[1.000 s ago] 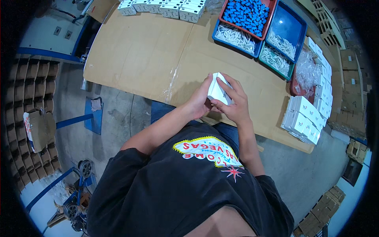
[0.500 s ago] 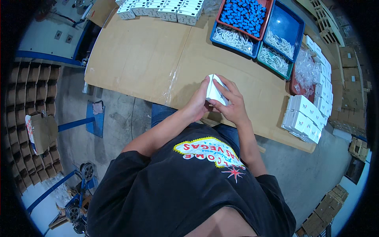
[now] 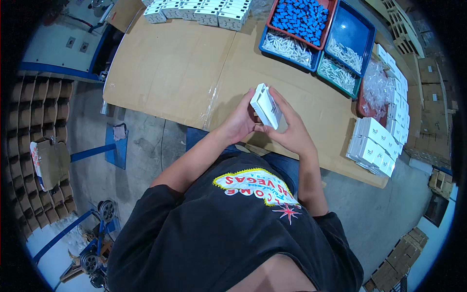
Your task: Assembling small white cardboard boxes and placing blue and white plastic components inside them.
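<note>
Over the front edge of the cardboard-covered table, I hold a small white box-shaped piece (image 3: 267,110) between both hands. It is tilted, and its upper end shows a recess or gap. My left hand (image 3: 238,120) grips its left side, fingers partly hidden behind it. Along the right side lie the fingers of my right hand (image 3: 295,130), with the thumb near the lower end. Both hands are closed on the piece; its underside is hidden.
Cardboard (image 3: 170,68) covers the table. White boxes (image 3: 232,20) stand in rows at the far left, and more white boxes (image 3: 372,146) are stacked at the right. A red tray (image 3: 292,41) holds blue parts. Blue tray (image 3: 272,52) and green tray (image 3: 335,85) hold white pieces.
The white piece has been turned and tipped in my hands, so its recessed end now shows. My right fingers have straightened along its side, and my left hand has shifted slightly left.
</note>
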Demonstrator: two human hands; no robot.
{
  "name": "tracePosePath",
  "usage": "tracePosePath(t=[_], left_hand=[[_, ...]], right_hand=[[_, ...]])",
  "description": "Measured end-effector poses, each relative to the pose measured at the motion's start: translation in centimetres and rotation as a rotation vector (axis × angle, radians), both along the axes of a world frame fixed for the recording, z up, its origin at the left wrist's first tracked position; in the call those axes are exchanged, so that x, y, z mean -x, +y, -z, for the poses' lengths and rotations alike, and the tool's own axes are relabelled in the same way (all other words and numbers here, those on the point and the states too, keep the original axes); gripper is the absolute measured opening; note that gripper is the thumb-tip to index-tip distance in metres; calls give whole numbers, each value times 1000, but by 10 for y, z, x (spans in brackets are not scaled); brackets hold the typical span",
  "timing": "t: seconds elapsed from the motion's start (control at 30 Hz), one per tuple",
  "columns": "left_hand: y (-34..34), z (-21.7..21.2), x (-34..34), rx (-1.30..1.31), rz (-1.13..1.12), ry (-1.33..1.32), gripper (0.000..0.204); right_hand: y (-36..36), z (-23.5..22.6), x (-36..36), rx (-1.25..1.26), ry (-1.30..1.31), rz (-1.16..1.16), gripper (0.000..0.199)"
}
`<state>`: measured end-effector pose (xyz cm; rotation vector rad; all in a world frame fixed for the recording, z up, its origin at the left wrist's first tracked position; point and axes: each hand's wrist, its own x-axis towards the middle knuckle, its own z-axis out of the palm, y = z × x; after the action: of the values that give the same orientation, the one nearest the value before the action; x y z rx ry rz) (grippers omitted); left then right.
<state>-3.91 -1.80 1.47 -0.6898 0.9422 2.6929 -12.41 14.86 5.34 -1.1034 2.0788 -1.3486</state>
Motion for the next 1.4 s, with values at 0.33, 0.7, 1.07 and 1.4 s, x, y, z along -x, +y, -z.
tracePosePath(t=[0.33, 0.7, 1.07, 1.4], left_hand=[[-9, -13, -6, -32, 117, 29, 74], [8, 1, 2, -202, -147, -43, 88], [1, 11, -4, -278, -51, -87, 99], [2, 5, -4, -297, -48, 33, 90]], right_hand=[[17, -14, 18, -139, -43, -222, 69], [-3, -4, 17, -31, -263, 36, 35], [-7, 13, 20, 226, -226, 416, 35], [-1, 11, 39, 222, -364, 371, 33]])
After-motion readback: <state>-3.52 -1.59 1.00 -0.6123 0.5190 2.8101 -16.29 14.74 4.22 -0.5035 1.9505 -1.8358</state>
